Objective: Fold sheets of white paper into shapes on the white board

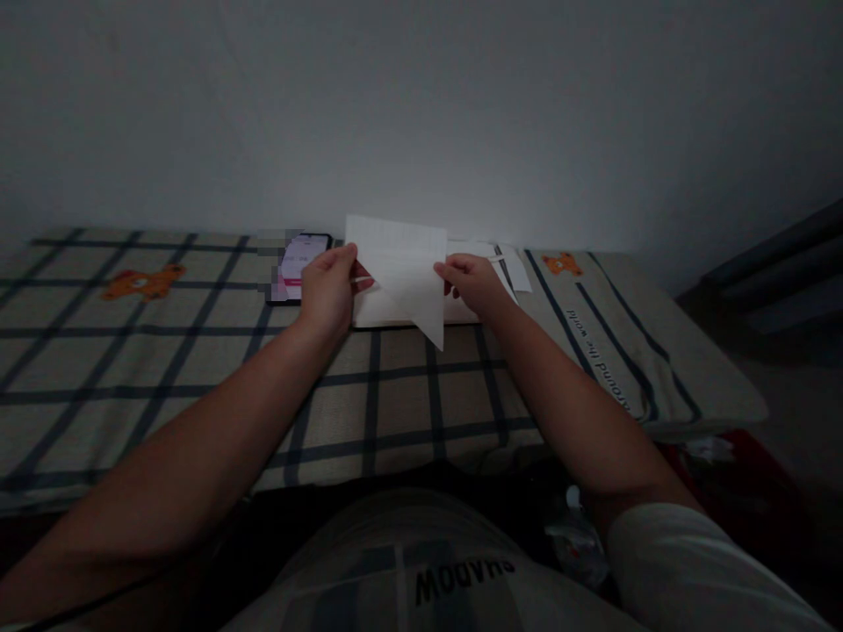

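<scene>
A white sheet of paper, partly folded into a downward-pointing triangle, is held up between both hands above the checked bed cover. My left hand pinches its left edge. My right hand pinches its right side. More white paper lies flat beneath the folded sheet.
A lit phone lies just left of my left hand, near the wall. Loose white sheets rest behind my right hand. The cover shows orange bear prints. The bed's right edge drops toward clutter on the floor.
</scene>
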Demonstrator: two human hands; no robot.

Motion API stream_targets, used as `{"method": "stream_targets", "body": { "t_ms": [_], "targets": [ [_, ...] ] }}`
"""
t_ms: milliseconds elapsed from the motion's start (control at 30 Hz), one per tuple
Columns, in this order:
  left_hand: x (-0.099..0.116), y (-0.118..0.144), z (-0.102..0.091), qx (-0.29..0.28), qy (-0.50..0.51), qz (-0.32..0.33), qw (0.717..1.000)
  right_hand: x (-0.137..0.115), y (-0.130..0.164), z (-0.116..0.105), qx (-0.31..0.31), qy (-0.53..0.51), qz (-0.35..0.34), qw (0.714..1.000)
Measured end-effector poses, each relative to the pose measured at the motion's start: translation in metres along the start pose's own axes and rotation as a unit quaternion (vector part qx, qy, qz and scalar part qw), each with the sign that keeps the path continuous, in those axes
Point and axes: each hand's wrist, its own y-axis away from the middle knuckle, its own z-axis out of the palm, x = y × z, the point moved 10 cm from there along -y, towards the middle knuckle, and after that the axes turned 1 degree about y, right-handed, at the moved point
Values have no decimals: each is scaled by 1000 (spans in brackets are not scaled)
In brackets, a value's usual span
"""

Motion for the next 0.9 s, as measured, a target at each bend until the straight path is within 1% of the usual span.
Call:
{"method": "stream_targets", "body": {
  "t_ms": [167, 333, 533, 667, 767, 900],
  "targets": [
    [4, 0, 0, -3, -21, 17, 1000, 7, 1, -4, 21, -78, 46, 996],
    [3, 0, 0, -15, -12, 18, 1000, 7, 1, -7, 40, -124, 44, 990],
    [6, 0, 2, -28, 17, 21, 999, -4, 4, -12, 58, -95, 14, 994],
    [5, -2, 4, -37, 39, 15, 998, -6, 6, -14, 64, -100, 19, 993],
    [6, -3, 5, -41, 28, 18, 999, -5, 5, -15, 66, -115, 23, 991],
    [10, 0, 11, -58, -12, 32, 998, -6, 3, -17, 79, -110, 5, 991]
  ]
}}
